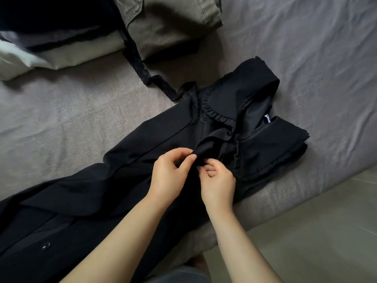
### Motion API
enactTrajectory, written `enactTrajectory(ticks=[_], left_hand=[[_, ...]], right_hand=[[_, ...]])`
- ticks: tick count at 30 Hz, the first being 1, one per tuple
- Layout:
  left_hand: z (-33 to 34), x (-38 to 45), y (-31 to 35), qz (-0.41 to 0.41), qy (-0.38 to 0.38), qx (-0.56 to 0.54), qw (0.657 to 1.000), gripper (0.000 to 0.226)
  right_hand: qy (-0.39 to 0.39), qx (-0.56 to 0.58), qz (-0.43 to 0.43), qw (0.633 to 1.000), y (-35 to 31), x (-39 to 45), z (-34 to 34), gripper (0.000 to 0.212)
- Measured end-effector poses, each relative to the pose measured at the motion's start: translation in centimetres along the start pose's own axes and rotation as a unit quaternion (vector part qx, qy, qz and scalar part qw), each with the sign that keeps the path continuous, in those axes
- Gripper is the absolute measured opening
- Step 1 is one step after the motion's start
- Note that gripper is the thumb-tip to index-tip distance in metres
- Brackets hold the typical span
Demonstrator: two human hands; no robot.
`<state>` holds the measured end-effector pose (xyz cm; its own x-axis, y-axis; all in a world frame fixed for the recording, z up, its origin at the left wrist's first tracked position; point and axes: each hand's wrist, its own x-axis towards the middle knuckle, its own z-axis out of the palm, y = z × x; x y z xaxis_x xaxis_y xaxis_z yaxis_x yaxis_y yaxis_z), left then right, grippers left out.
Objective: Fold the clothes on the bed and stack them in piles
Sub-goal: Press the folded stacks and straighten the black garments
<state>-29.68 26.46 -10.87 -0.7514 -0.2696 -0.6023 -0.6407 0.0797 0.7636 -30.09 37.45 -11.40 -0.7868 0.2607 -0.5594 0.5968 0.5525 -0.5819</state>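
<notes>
Head view: both hands meet over the chest of a black garment (126, 180), working its front placket just below the collar. The left hand (170, 176) has its fingers curled, thumb and forefinger pinching a raised fold of the black cloth. The right hand (217, 182) is curled too, its fingertips (206, 167) pinching the cloth's edge just beside the left thumb, so the two grips almost touch. The garment lies spread on the grey bedsheet (316, 58), its body running from the lower left corner up to the middle. Its wide ruffled collar (248, 111) lies open towards the upper right, with a small white label (267, 119) showing inside the neck. One button (230, 133) sits at the neck and another button (46, 245) lies far down the front at the lower left. A black lace strap (140, 66) trails from the collar area up towards a folded olive-green garment (169, 23) at the top. Left of that lies a pile of dark and pale folded clothes (51, 37).
</notes>
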Motion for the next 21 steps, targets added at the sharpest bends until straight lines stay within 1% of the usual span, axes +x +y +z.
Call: enactTrajectory(ticks=[1, 2, 4, 6, 8, 10, 12, 16, 18, 21], left_hand=[[0.0, 0.0, 0.0, -0.001, 0.002, 0.000, 1.000, 0.007], [0.0, 0.0, 0.0, -0.002, 0.006, 0.000, 1.000, 0.008], [0.1, -0.1, 0.0, -0.002, 0.015, -0.001, 1.000, 0.012], [0.2, -0.2, 0.0, -0.002, 0.021, -0.001, 1.000, 0.010], [0.2, -0.4, 0.1, 0.002, 0.018, 0.005, 1.000, 0.010], [0.1, -0.6, 0.3, 0.011, 0.008, 0.011, 1.000, 0.010], [-0.1, -0.8, 0.5, 0.017, 0.003, 0.016, 1.000, 0.009], [-0.3, -1.5, 0.8, 0.068, 0.012, 0.059, 0.996, 0.011], [-0.4, -1.8, 1.0, 0.106, 0.025, 0.089, 0.990, 0.013], [-0.4, -2.0, 1.0, 0.183, 0.054, 0.132, 0.973, 0.016]], right_hand=[[-0.004, 0.024, 0.023, 0.999, -0.1, 0.1, 0.2, 0.010], [-0.011, 0.063, 0.050, 0.997, -0.4, 0.2, 0.3, 0.008], [-0.028, 0.131, 0.094, 0.987, -0.7, 0.3, 0.2, 0.015], [-0.061, 0.164, 0.098, 0.980, -0.9, 0.2, -0.3, 0.015], [-0.093, 0.211, 0.082, 0.970, -1.1, -0.3, -0.9, 0.013], [-0.108, 0.236, 0.065, 0.964, -0.9, -0.7, -1.4, 0.013], [-0.098, 0.235, 0.058, 0.965, -0.8, -1.0, -1.4, 0.012], [-0.037, 0.209, 0.050, 0.976, -1.4, -1.5, -0.8, 0.012], [-0.017, 0.199, 0.048, 0.979, -2.0, -1.7, -0.6, 0.010], [-0.005, 0.188, 0.055, 0.981, -2.5, -1.7, -0.4, 0.009]])
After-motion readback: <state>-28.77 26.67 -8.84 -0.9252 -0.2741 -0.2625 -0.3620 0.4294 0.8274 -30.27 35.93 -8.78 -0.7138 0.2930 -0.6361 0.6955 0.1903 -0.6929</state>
